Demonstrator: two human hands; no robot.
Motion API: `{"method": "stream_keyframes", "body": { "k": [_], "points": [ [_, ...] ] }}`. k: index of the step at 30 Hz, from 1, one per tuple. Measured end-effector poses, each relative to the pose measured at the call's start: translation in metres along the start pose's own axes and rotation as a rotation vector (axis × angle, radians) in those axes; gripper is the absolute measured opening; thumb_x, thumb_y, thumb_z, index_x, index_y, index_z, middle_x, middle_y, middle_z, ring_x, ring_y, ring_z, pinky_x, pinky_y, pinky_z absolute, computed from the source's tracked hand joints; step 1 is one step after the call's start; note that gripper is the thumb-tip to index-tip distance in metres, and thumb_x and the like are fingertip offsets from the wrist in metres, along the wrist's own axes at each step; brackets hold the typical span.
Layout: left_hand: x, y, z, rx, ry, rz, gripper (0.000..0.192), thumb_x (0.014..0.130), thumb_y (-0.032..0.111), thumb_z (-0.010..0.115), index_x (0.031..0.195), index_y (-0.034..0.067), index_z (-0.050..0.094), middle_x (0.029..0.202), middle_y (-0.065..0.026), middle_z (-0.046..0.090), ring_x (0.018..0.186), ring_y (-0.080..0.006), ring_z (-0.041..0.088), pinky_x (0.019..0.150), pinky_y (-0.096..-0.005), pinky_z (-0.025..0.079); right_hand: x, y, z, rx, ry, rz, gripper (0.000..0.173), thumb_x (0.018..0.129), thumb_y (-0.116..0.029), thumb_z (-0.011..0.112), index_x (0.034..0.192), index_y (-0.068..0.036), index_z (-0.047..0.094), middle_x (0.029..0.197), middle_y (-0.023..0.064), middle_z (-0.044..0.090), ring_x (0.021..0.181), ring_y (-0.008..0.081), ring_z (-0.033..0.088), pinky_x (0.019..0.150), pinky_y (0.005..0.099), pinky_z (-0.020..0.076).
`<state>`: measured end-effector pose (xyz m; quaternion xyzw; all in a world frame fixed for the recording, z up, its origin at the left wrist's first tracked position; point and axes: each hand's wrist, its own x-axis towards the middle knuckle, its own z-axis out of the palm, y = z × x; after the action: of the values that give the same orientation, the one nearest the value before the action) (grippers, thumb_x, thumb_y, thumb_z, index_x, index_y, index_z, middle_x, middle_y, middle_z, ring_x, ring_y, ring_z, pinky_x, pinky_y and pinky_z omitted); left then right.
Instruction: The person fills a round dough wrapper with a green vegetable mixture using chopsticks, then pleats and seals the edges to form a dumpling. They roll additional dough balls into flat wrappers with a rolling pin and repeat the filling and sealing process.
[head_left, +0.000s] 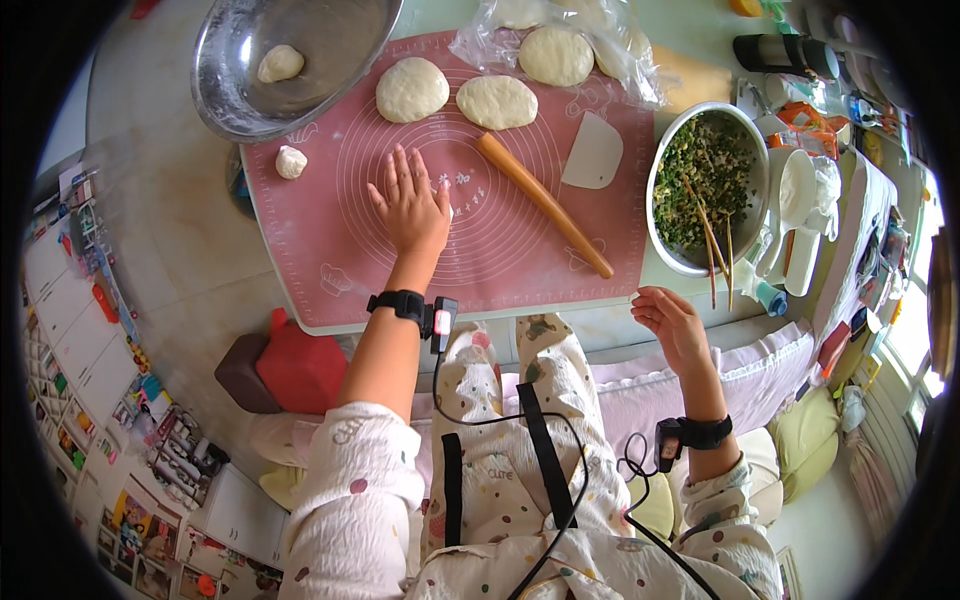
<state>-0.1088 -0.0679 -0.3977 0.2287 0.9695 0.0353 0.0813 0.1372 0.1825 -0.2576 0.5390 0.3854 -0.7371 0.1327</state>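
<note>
My left hand (410, 201) lies palm down with fingers spread over the pink silicone baking mat (315, 240); a bit of something white shows at its thumb side, and what is beneath the palm is hidden. My right hand (670, 324), fingers loosely curled, hovers off the table's near edge, with nothing seen in it. Between them a wooden rolling pin (546, 206) rests diagonally. Beyond lie a round dough disc (412, 90) and an oval one (496, 103). A small dough lump (291, 162) sits at the mat's left, and a white dough scraper (593, 152) at its right.
A steel bowl (330, 67) holding a dough lump (281, 64) overhangs the back left corner. Dough discs lie in and under a clear plastic bag (630, 67) at the back. On the right stands a bowl of chopped greens filling (701, 180) with wooden chopsticks (709, 232).
</note>
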Motion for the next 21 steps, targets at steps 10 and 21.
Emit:
{"method": "stream_keyframes", "body": {
  "k": [10,21],
  "points": [
    [0.004,-0.019,0.001,-1.02,0.08,-0.242,0.065,0.091,0.041,0.036,0.142,0.005,0.017,0.147,-0.0136,0.019,0.136,-0.0274,0.016,0.108,-0.0402,0.013,0.001,0.004,-0.008,0.018,-0.021,-0.039,0.024,0.093,-0.017,0.047,0.103,0.001,0.057,0.092,0.0092,0.062,0.087,0.0166,0.059,0.082,0.0294,0.0465],
    [-0.006,-0.01,0.028,0.056,0.117,-0.002,0.054,0.087,0.034,0.041,0.138,0.016,0.032,0.144,-0.0097,0.029,0.132,-0.0287,0.027,0.1,-0.0607,0.019,-0.008,0.006,-0.034,0.001,0.081,-0.001,0.024,0.092,-0.016,0.047,0.103,0.002,0.057,0.091,0.0096,0.062,0.086,0.0178,0.06,0.08,0.0289,0.0468]
  ]
}}
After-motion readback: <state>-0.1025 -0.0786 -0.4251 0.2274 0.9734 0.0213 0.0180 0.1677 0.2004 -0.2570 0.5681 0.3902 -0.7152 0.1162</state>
